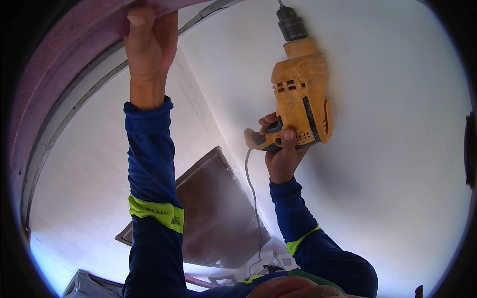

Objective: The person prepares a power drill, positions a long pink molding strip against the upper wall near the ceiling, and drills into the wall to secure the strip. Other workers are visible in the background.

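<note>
In my right hand (285,154) is a yellow-orange corded power drill (300,94), my fingers and thumb closed round its handle. Its black chuck (291,24) points up, and the bit runs out of the top of the picture. A thin grey cord (254,196) hangs from the handle. At the upper left, my left hand (150,47) grips the edge of a long pinkish beam (64,49). The thumb lies on the beam's near face; the other fingers are largely hidden. Both arms are raised in blue sleeves with yellow-green bands.
A grey metal strip (74,102) runs alongside the beam, against white walls (392,124) that meet in a corner. Below stands a brown door (218,213). A dark grey object (92,287) sits at the lower left, and the cord drops past pale items (278,258).
</note>
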A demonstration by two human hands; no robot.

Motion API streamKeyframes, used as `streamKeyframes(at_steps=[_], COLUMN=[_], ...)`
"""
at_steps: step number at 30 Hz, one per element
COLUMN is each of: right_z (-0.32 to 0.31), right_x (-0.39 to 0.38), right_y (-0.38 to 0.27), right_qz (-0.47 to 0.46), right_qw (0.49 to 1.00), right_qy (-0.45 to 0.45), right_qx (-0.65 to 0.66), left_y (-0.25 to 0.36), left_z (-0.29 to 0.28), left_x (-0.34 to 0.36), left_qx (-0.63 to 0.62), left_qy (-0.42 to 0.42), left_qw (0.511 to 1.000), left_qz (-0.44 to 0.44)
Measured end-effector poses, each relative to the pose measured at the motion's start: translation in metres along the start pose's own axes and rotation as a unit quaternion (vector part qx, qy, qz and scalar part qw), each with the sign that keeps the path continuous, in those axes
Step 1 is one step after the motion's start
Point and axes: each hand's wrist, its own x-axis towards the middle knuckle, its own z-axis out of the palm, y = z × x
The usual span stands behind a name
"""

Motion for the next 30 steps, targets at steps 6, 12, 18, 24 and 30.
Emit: streamKeyframes(at_steps=[6,12,18,24,30], right_z=[-0.003,-0.004,0.001,-0.008,-0.006], right_x=[0.000,0.000,0.000,-0.001,-0.003], right_y=[0.003,0.005,0.006,0.008,-0.001], right_qz=[-0.005,0.016,0.008,0.007,0.013], right_qw=[1.000,1.000,1.000,1.000,0.997], right_qy=[-0.001,0.012,0.011,0.004,0.069], right_qx=[0.005,0.000,0.019,0.026,0.010], left_y=[0.002,0.007,-0.003,0.015,0.115], left_z=[-0.013,-0.010,-0.017,0.018,0.135], left_x=[-0.001,0.005,0.002,-0.019,-0.063], left_qx=[0.012,0.053,0.006,0.059,0.377], left_qy=[-0.052,-0.053,-0.056,-0.119,-0.375], left_qw=[0.998,0.997,0.998,0.984,0.794], left_qz=[-0.021,-0.017,-0.017,-0.119,-0.295])
